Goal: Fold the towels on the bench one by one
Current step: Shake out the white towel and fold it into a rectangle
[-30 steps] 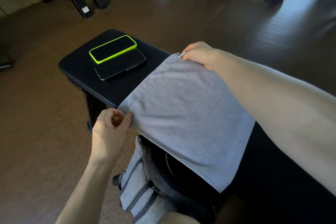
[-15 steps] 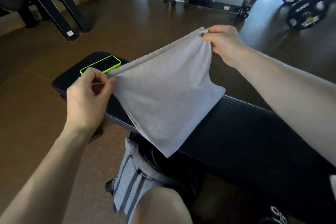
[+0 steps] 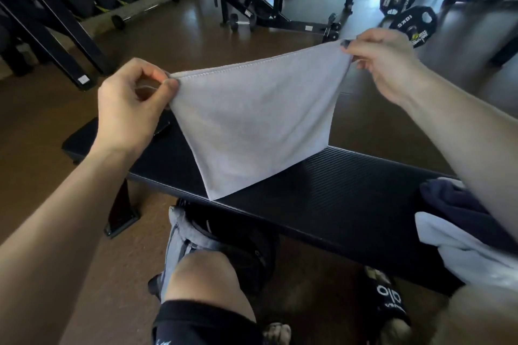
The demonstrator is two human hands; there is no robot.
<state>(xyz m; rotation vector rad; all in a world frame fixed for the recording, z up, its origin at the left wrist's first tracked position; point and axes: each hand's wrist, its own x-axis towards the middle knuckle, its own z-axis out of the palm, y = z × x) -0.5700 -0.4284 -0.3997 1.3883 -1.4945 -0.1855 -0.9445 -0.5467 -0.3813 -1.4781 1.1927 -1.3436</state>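
2 hands up | L hand (image 3: 131, 103) & R hand (image 3: 384, 64) – each pinching grey towel (image 3: 252, 126) top corner – over bench (image 3: 350, 190)

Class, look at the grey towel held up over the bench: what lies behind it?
Behind the towel show the bench top and brown floor. By the left hand, a dark object's edge peeks out; the rest is covered.
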